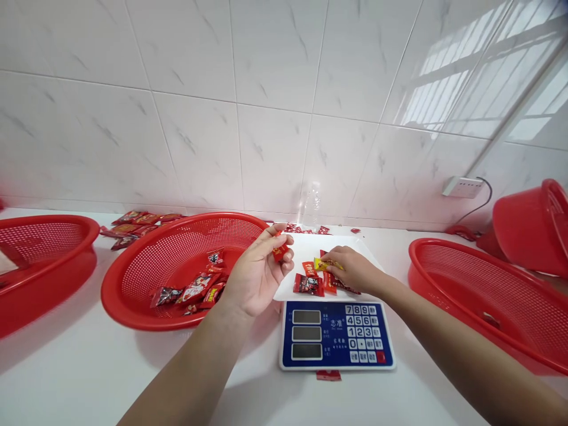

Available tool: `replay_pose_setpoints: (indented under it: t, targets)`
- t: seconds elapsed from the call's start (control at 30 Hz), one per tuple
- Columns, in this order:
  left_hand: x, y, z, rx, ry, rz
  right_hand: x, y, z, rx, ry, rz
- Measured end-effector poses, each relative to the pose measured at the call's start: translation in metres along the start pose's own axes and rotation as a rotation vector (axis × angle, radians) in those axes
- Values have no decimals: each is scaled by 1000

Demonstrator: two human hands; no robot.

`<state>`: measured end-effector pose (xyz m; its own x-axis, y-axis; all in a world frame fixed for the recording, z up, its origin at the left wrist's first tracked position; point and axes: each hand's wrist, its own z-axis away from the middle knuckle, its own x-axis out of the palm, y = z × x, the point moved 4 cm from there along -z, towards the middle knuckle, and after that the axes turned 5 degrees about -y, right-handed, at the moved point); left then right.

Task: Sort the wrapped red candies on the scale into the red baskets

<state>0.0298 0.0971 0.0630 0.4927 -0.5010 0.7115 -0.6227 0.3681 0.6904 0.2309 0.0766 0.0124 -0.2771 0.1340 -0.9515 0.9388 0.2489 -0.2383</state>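
Head view. Left hand [254,277] raised between basket and scale, palm partly turned up, thumb and fingers pinching a small red packet [279,251] just left of the white tray [313,244]. Right hand [352,269] low over the tray, reaching in from the right; fingers drawn together, pinching a yellow packet [320,264] among others. On the tray near it: a dark red packet [309,285], lying flat toward the near left, and some brighter red ones, partly hidden by the hand.

Tray sits on a scale; its blue panel [335,337] faces the near side, three display windows left, keypad right. A red wrapper [328,375] pokes out from under the near edge.

Left of the scale, a round red basket [126,269] with mixed packets [199,291] gathered toward its near right. Beyond it, a loose pile of red packets [142,225] on the white counter [248,393]. Far left, another red basket [48,296], cut by the frame. Right, a third basket [444,290]; beyond it, a tilted red tub [526,228]. White socket box [464,187] by the tiled wall [195,142].
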Motion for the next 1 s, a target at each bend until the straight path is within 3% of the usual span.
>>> replay_pose_setpoints:
  t: [0.17, 0.33, 0.53, 0.73, 1.0]
  targets:
    - [-1, -2, 0, 0, -29, 3, -7, -37, 7, -98, 0, -29]
    - [0, -5, 0, -15, -46, 7, 3, -59, 10, -169, -71, -44]
    - [0, -7, 1, -33, -46, -3, 12, -52, 9, -120, -67, -61]
    - [3, -9, 0, -62, -58, -17, 0, -41, 12, -71, -27, -128]
    - [3, -11, -1, -80, -29, -39, -11, -2, 17, 75, 50, -188]
